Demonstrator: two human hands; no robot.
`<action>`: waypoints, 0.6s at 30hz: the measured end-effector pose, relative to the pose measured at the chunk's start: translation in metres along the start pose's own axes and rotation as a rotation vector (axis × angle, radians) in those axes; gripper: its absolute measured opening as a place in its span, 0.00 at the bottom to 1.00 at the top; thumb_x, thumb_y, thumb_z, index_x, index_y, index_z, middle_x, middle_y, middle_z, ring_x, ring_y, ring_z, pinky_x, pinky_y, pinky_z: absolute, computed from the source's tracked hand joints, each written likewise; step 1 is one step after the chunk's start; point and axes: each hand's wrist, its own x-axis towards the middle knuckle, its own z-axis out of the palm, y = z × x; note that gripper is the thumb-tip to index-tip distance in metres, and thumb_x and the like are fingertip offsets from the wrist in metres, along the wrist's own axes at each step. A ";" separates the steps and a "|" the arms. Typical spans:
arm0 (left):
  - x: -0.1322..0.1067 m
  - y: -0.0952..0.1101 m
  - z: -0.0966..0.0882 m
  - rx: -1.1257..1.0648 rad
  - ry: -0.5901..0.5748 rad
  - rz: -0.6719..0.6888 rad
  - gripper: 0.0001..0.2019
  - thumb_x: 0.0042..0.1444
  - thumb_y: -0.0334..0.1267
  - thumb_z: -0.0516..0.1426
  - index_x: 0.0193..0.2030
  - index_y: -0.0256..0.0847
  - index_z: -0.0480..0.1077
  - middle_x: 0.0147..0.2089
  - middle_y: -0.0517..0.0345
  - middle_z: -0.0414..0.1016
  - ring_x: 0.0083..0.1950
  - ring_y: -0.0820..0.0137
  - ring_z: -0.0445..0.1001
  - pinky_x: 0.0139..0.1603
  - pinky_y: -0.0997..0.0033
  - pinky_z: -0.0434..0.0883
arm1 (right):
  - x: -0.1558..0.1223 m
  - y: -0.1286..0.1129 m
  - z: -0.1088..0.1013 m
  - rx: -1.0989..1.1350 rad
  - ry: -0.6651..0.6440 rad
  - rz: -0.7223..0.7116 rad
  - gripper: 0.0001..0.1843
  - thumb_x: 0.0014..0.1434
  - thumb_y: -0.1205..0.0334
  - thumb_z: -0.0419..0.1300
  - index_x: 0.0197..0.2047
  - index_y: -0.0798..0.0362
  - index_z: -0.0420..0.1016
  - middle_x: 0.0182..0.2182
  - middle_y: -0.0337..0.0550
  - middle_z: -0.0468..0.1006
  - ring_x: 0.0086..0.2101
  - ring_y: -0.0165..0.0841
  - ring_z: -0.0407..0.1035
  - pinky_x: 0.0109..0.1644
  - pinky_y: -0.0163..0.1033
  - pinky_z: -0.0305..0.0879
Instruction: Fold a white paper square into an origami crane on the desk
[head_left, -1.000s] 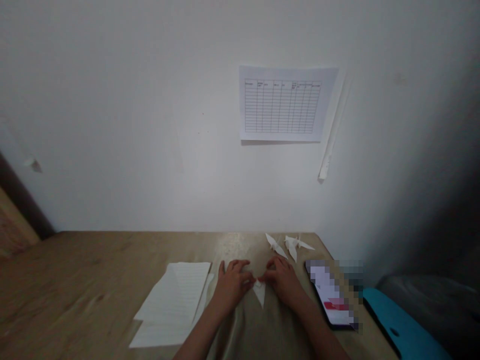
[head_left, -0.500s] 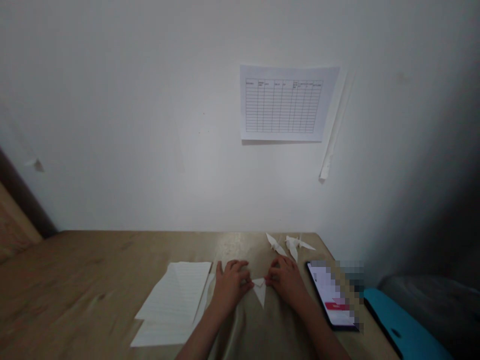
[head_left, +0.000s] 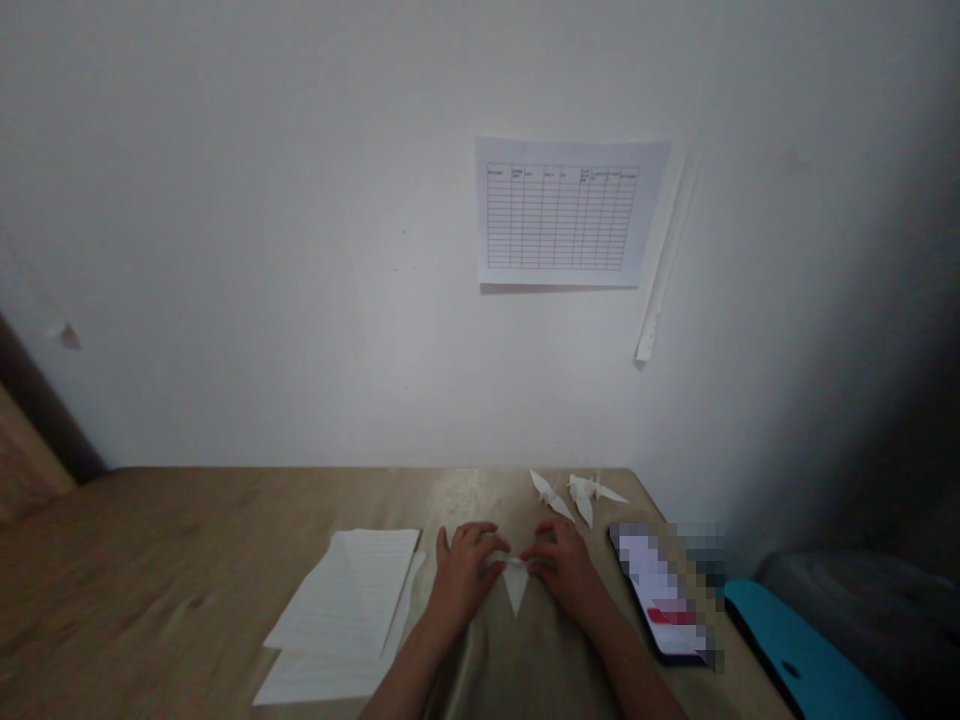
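Observation:
A small folded white paper piece (head_left: 516, 590) lies on the wooden table (head_left: 187, 560), its point toward me. My left hand (head_left: 463, 575) presses its upper left corner with curled fingers. My right hand (head_left: 564, 565) pinches its upper right corner. Both hands rest on the table, close together. Two finished white paper cranes (head_left: 574, 493) stand just beyond my right hand, near the wall.
A stack of lined white sheets (head_left: 341, 610) lies left of my left hand. A phone with a lit screen (head_left: 660, 600) lies to the right, beside a teal object (head_left: 795, 650). A printed table sheet (head_left: 566, 212) hangs on the wall.
My hands have drawn slightly closer together over the folded paper. The view has shifted a little.

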 end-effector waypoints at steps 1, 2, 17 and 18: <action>0.001 0.000 0.001 -0.003 0.001 0.006 0.14 0.60 0.33 0.60 0.48 0.60 0.77 0.63 0.61 0.73 0.68 0.58 0.65 0.71 0.29 0.41 | 0.000 0.000 0.001 0.004 -0.003 -0.001 0.14 0.55 0.68 0.65 0.42 0.40 0.85 0.53 0.44 0.74 0.58 0.42 0.63 0.65 0.49 0.57; 0.002 0.001 0.002 -0.006 -0.001 0.006 0.13 0.60 0.34 0.60 0.47 0.60 0.78 0.63 0.61 0.74 0.67 0.58 0.66 0.71 0.28 0.41 | 0.001 0.000 0.002 0.006 -0.005 -0.002 0.15 0.55 0.68 0.66 0.42 0.39 0.85 0.53 0.44 0.74 0.58 0.41 0.63 0.65 0.49 0.57; -0.004 0.004 -0.010 0.066 -0.092 0.003 0.15 0.58 0.43 0.65 0.50 0.69 0.78 0.68 0.62 0.70 0.71 0.50 0.60 0.70 0.26 0.41 | -0.002 -0.002 -0.002 -0.079 -0.068 0.035 0.15 0.59 0.63 0.65 0.45 0.32 0.84 0.58 0.41 0.72 0.65 0.44 0.55 0.71 0.56 0.46; -0.005 0.003 -0.008 0.067 -0.096 0.001 0.16 0.58 0.43 0.65 0.51 0.70 0.77 0.68 0.62 0.70 0.71 0.50 0.60 0.70 0.26 0.42 | -0.002 -0.002 -0.002 -0.073 -0.065 0.044 0.14 0.59 0.63 0.65 0.45 0.32 0.84 0.58 0.41 0.72 0.65 0.45 0.54 0.72 0.56 0.46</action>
